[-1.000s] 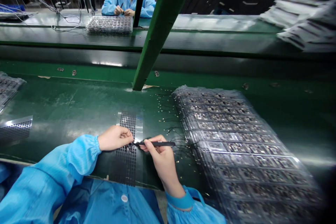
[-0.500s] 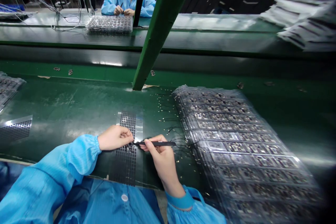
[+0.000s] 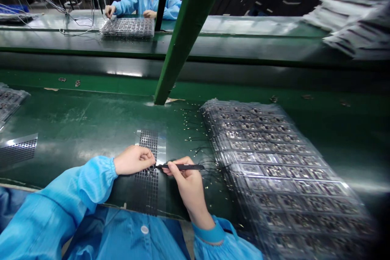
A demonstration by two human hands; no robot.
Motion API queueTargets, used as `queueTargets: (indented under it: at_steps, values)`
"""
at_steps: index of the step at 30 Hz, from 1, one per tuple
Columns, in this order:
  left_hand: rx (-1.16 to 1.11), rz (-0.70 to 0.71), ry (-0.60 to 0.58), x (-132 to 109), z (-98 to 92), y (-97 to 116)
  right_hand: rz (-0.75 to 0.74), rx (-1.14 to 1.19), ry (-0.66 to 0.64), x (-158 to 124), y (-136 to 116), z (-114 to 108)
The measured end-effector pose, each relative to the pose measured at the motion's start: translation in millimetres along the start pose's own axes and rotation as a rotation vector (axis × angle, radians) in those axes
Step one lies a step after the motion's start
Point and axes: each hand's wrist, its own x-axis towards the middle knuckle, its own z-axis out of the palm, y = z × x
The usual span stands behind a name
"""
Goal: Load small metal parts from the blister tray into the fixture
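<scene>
My right hand [image 3: 190,185] is closed around black tweezers [image 3: 185,167], held nearly level with the tip pointing left. Just left of that tip, my left hand [image 3: 134,159] has its fingers curled in a pinch at a small electronic part [image 3: 150,173], whose details are too fine to make out. Both hands are over a clear sheet with a grid of small dark stickers [image 3: 148,138], which lies flat on the green bench. My left fingers hide part of the sheet and of the small part.
A tall stack of clear trays [image 3: 274,158] filled with small boards stands at right, thin black cables [image 3: 198,150] along its left side. Another sticker sheet [image 3: 21,150] lies at left. A green post [image 3: 189,36] rises ahead. Across the line sits a co-worker [image 3: 170,2] beside trays [image 3: 128,27].
Small parts on the green strip beyond the bench have shifted slightly left. The co-worker's one hand has moved out to the left side of their trays. My own hands look almost unmoved.
</scene>
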Motion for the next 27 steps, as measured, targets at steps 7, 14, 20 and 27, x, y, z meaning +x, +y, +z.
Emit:
queueTargets:
  at_steps: [7,14,20,27]
  values:
    - [-0.008,0.01,0.0,0.7,0.8,-1.9,-0.002,0.002,0.003,-0.2,0.2,0.4]
    - [-0.012,0.03,0.018,1.0,3.5,-4.4,-0.01,-0.002,0.001,-0.5,0.0,0.7]
    - [0.017,0.086,0.071,-0.1,5.7,-3.8,-0.053,0.006,-0.004,0.8,3.6,-1.0]
    - [-0.045,0.08,0.098,1.2,3.5,-3.6,-0.036,0.086,-0.014,1.7,8.2,-1.0]
